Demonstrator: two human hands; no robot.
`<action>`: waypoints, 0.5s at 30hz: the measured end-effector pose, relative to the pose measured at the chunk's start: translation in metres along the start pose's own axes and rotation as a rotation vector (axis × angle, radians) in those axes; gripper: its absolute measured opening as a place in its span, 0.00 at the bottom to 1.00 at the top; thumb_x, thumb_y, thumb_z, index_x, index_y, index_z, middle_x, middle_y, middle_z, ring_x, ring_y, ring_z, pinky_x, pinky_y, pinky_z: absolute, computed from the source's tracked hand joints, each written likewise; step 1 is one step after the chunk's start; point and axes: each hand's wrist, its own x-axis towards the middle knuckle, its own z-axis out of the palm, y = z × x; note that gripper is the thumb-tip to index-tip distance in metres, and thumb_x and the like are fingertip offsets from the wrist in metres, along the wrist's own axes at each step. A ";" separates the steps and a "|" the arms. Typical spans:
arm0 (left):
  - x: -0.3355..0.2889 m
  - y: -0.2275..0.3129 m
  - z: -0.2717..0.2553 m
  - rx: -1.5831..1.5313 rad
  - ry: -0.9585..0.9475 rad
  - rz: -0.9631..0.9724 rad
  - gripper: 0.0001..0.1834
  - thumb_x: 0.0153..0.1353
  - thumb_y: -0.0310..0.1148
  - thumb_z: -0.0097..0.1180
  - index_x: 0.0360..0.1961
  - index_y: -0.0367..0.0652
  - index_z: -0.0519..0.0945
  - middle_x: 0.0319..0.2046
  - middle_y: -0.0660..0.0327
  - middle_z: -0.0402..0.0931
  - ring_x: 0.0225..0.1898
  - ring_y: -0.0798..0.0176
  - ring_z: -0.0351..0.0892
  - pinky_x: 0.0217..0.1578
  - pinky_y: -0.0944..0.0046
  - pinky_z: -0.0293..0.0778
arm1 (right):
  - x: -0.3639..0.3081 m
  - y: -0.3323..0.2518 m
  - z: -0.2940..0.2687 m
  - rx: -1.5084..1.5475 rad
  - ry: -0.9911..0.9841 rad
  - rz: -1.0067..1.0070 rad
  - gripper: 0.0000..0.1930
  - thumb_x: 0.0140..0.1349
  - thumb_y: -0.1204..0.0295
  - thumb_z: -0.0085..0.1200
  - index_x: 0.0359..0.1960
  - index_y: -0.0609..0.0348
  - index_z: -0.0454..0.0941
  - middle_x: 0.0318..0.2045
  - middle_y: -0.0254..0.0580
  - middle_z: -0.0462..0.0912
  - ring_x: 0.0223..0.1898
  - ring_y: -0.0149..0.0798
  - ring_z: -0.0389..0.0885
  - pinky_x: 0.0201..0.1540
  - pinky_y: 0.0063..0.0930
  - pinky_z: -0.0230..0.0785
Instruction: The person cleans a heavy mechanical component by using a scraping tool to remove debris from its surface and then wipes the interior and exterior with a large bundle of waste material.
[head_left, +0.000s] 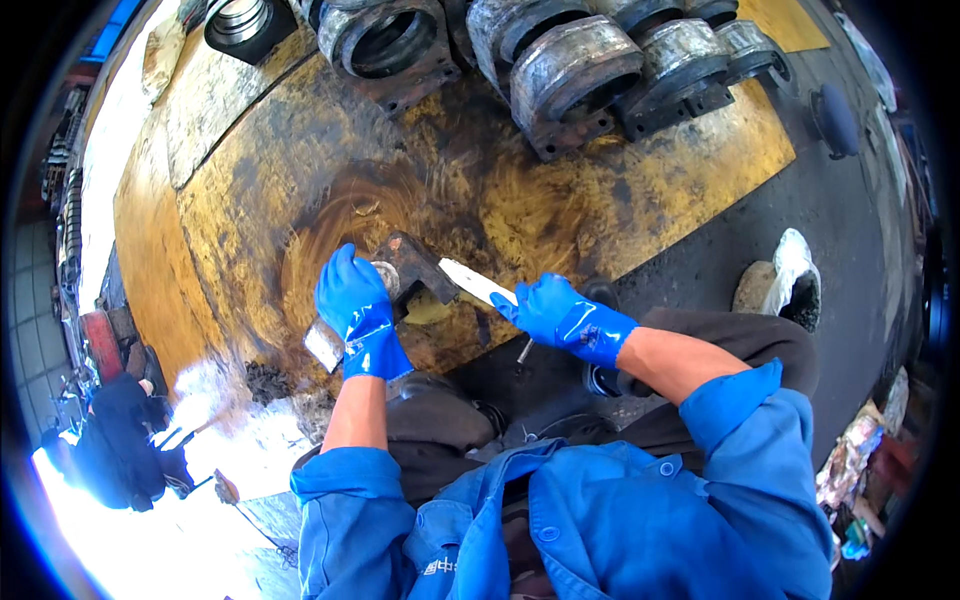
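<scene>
My right hand (553,310), in a blue rubber glove, is closed round one end of a long, flat white tool (470,279). Its far tip reaches the edge of a greasy brown metal part (415,265) on the board; I cannot make out the tool's exact kind. My left hand (353,297), gloved the same way, grips the left side of that metal part, fingers pointing away from me. A pale round ring (386,276) shows just right of the left glove, and a silvery end (322,345) sticks out below it. The glove hides the middle of the part.
Under the work lies an oil-stained yellow board (560,220). Several heavy metal housings (575,72) stand along its far side, with a black square one (240,25) at far left. A white bag-like thing (795,270) sits at right. Dark cloth (120,440) lies at lower left.
</scene>
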 end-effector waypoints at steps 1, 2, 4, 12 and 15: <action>0.000 0.002 -0.002 -0.004 -0.017 -0.007 0.14 0.66 0.33 0.52 0.46 0.38 0.85 0.44 0.49 0.86 0.46 0.46 0.85 0.51 0.49 0.78 | -0.008 0.000 0.004 0.010 0.010 -0.011 0.27 0.69 0.69 0.50 0.70 0.55 0.69 0.28 0.49 0.81 0.23 0.48 0.83 0.21 0.46 0.70; 0.001 -0.001 -0.004 0.008 -0.010 -0.025 0.15 0.66 0.33 0.51 0.47 0.39 0.84 0.45 0.49 0.86 0.47 0.46 0.85 0.51 0.49 0.78 | -0.013 0.000 0.000 0.021 0.026 -0.027 0.27 0.68 0.69 0.50 0.70 0.55 0.69 0.28 0.49 0.81 0.23 0.48 0.83 0.21 0.46 0.70; 0.002 -0.007 -0.005 0.017 0.000 -0.013 0.15 0.66 0.33 0.51 0.47 0.39 0.84 0.45 0.49 0.86 0.47 0.46 0.85 0.51 0.49 0.77 | -0.015 0.000 -0.004 -0.018 -0.017 -0.087 0.26 0.69 0.68 0.50 0.69 0.55 0.69 0.29 0.48 0.81 0.25 0.47 0.84 0.22 0.47 0.71; -0.003 -0.008 0.002 0.001 -0.015 -0.009 0.15 0.66 0.33 0.51 0.47 0.39 0.84 0.45 0.50 0.86 0.48 0.46 0.84 0.52 0.49 0.77 | 0.033 0.013 -0.002 0.011 0.068 -0.079 0.23 0.71 0.66 0.49 0.66 0.57 0.71 0.27 0.45 0.81 0.25 0.46 0.84 0.24 0.43 0.73; 0.001 -0.004 -0.006 0.011 -0.025 -0.023 0.15 0.66 0.32 0.51 0.47 0.39 0.84 0.45 0.50 0.86 0.48 0.46 0.84 0.52 0.49 0.77 | -0.001 0.007 -0.009 -0.026 -0.090 -0.115 0.22 0.71 0.67 0.49 0.66 0.56 0.72 0.26 0.45 0.81 0.25 0.46 0.85 0.22 0.42 0.73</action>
